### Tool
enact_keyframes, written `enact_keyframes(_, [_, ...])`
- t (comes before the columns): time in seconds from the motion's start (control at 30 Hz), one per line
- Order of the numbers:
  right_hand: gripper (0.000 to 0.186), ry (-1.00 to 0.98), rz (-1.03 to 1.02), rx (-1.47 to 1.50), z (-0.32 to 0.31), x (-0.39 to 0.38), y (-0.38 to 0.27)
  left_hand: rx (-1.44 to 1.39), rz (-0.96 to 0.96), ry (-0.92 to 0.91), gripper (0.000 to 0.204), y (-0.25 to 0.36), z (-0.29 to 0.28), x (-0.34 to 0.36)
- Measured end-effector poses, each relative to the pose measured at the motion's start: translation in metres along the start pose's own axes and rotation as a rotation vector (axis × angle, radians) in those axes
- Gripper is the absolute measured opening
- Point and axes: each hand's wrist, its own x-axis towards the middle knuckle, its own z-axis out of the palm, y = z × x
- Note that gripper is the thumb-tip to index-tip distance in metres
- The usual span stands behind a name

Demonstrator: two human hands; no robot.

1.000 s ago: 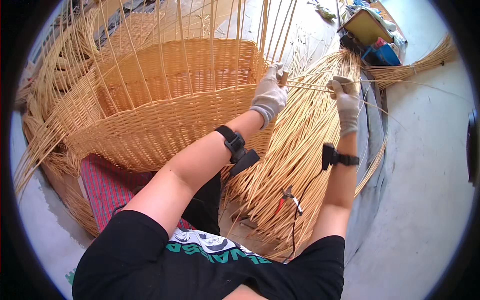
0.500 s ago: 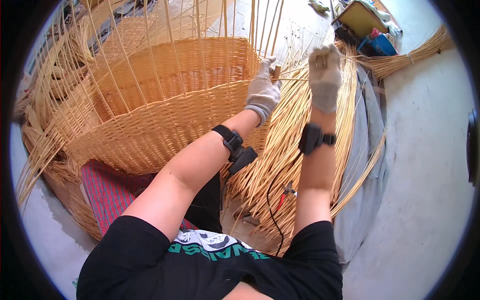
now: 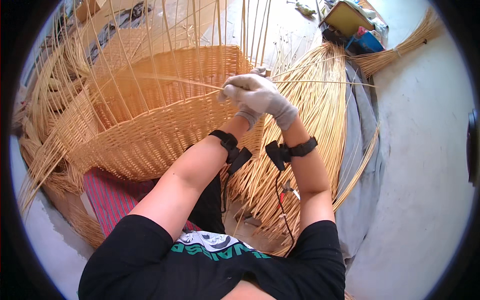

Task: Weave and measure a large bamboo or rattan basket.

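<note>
A large woven cane basket (image 3: 150,135) with tall upright stakes lies tilted in front of me. Both my hands wear light grey gloves and meet at its near right corner. My right hand (image 3: 262,95) lies on top, its fingers closed on a long thin cane strand (image 3: 165,80) that runs left across the basket's mouth. My left hand (image 3: 248,116) is pressed against the rim beneath it. Most of that hand is covered, so its grip is hidden. Black bands with cables sit on both wrists.
A thick fan of loose cane rods (image 3: 310,135) lies on a grey cloth (image 3: 360,170) to my right. A red striped cushion (image 3: 112,195) sits under the basket. A yellow box (image 3: 345,17), a blue item (image 3: 365,42) and a tied cane bundle (image 3: 400,50) lie further off on the concrete floor (image 3: 425,190).
My right hand has swung left from the loose rods and come down over my left hand at the basket's corner. It has drawn a strand across the basket.
</note>
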Motion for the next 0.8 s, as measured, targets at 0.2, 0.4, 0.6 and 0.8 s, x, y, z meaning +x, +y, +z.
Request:
enact_keyframes(0.2, [0.046, 0.606, 0.386, -0.096, -0.053, -0.009, 0.066, -0.269, -0.079, -0.118, 0.037, 0.027, -0.043, -0.024])
enact_keyframes(0.4, [0.044, 0.330, 0.314, -0.040, -0.044, -0.011, 0.118, -0.487, -0.105, -0.107, 0.025, 0.044, -0.100, -0.031])
enact_keyframes(0.6, [0.032, 0.550, 0.449, -0.188, -0.010, 0.000, 0.095, 0.647, 0.251, -0.107, 0.014, 0.103, -0.058, 0.043])
enact_keyframes(0.8, [0.028, 0.854, 0.501, -0.536, 0.010, 0.008, 0.079, 1.340, -0.023, -0.393, 0.059, 0.136, 0.007, 0.095])
